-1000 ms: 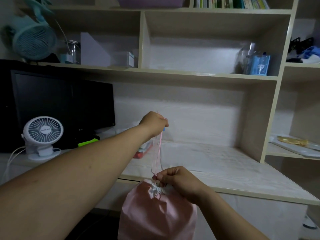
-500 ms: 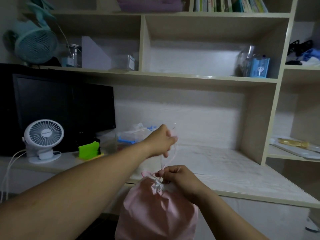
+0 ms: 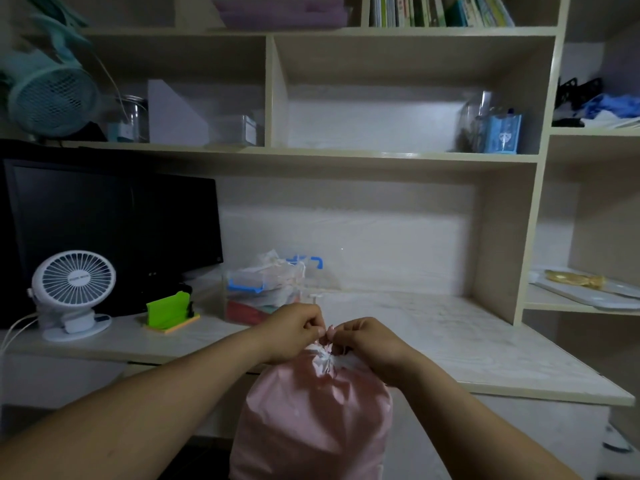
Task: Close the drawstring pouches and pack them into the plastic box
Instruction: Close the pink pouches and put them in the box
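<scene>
Both hands are bunched up right at the top of the pink pouch (image 3: pixel 311 420). The left hand (image 3: pixel 294 332) and right hand (image 3: pixel 367 341) have their fingers curled in, and the fingertips of the two almost meet over the gathered neck. Each is pinching the puckered fabric or the cord there; it's too small to tell which. The neck looks cinched tight, all white ruffles, sitting directly under and between the two hands.

The pouch hangs down from that grip, in front of the desk (image 3: pixel 450 341) edge and not resting on it, body full and rounded below the wrists.

Just past the hands, farther back on the desk, sits the clear plastic box (image 3: pixel 263 296) with blue clips. It has a few pouches in it already, one poking out over the rim. Left of that there's a green thing (image 3: pixel 169 310), then a white fan (image 3: pixel 72 292) with a dark monitor (image 3: pixel 110 230) behind it.
</scene>
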